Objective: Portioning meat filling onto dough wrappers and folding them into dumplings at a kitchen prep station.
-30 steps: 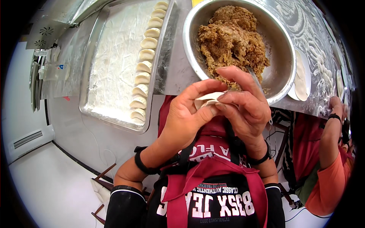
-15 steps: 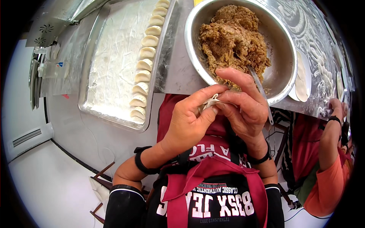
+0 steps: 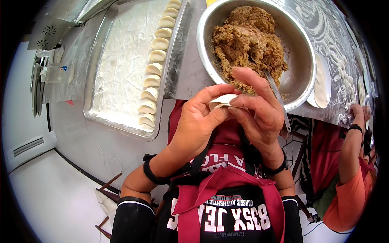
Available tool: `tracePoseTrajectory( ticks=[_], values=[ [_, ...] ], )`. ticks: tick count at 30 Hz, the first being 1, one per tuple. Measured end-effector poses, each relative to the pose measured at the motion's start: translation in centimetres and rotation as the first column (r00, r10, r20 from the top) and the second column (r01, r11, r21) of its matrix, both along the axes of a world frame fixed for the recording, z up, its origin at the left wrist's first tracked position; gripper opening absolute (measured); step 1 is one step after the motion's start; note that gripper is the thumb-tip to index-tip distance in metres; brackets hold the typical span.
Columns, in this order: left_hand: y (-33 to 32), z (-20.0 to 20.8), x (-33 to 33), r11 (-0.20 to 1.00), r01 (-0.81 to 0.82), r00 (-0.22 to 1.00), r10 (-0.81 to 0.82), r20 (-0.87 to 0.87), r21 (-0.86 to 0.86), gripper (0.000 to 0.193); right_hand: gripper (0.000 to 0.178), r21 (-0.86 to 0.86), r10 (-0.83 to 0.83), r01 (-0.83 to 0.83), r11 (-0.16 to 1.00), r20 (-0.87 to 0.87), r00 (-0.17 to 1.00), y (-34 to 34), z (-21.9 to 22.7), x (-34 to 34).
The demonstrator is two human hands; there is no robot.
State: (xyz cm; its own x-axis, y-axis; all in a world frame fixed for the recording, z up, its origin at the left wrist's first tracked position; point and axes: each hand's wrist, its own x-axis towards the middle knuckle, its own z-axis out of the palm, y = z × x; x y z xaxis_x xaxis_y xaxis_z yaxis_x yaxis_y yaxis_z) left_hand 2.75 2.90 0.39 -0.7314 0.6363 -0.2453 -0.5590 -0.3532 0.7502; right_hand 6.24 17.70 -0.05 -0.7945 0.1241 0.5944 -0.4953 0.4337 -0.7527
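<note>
Between my two hands, over the near rim of a steel bowl [image 3: 206, 60], I hold a pale dumpling [image 3: 224, 101]. My left hand [image 3: 198, 117] pinches its left end between thumb and fingers. At the other end, my right hand [image 3: 261, 115] presses the dough with thumb and index finger, another finger raised. The dumpling's smooth upper side shows; the lower edge is partly covered by my fingers. Brown minced filling [image 3: 251, 40] is heaped in the bowl, and a metal spoon or spatula handle [image 3: 277, 97] leans over its near right rim.
A floured metal tray [image 3: 117, 69] at the left carries a row of finished dumplings [image 3: 154, 69] along its right side. Stacked dough wrappers [image 3: 322, 85] lie right of the bowl. On the floured table at the far right, another person's hand [image 3: 358, 111] is working.
The dumpling has turned in my fingers, so its smooth side shows where a folded edge stuck up before. My left fingers have shifted slightly up and apart; the tray and bowl are unchanged.
</note>
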Motion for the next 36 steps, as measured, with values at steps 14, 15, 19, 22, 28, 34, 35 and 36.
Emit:
tracePoseTrajectory(
  ticks=[14,15,19,22,28,34,35,36],
  values=[
    [0.06,-0.30,0.70,0.944,-0.068,0.887,-0.092,-0.453,-0.324,0.036,0.020,0.135,0.015,-0.014,0.991,-0.007,1.000,0.37,-0.13,0.05],
    [0.03,-0.29,0.66,0.944,-0.068,0.887,-0.092,-0.453,-0.324,0.036,0.021,0.155,0.020,-0.022,0.988,0.015,1.000,0.40,-0.10,0.15],
    [-0.19,0.04,0.22,0.949,0.010,0.892,-0.151,-0.426,-0.314,0.038,0.022,-0.030,0.031,-0.028,0.999,0.092,0.995,0.06,-0.16,0.43],
    [-0.26,0.37,0.01,0.943,0.043,0.874,-0.196,-0.445,-0.329,0.041,0.024,0.007,0.056,-0.057,0.998,0.068,0.996,0.37,-0.33,0.34],
    [0.10,-0.15,0.09,0.976,0.056,0.954,-0.114,-0.276,-0.208,0.042,0.020,0.070,0.019,-0.020,0.997,0.013,1.000,0.04,-0.08,0.26],
    [0.24,0.25,0.20,0.999,0.002,0.999,-0.004,0.046,0.053,0.041,0.019,0.022,-0.039,0.040,0.999,-0.024,0.999,-0.29,0.17,-0.23],
    [0.25,0.24,0.20,1.000,0.005,1.000,-0.006,0.030,0.026,0.041,0.019,0.061,-0.035,0.038,0.997,-0.035,0.999,-0.16,0.03,-0.21],
    [0.30,0.25,0.24,1.000,0.005,1.000,-0.006,0.031,0.027,0.041,0.019,0.099,-0.031,0.036,0.994,-0.046,0.998,-0.06,-0.06,-0.17]
  ],
)
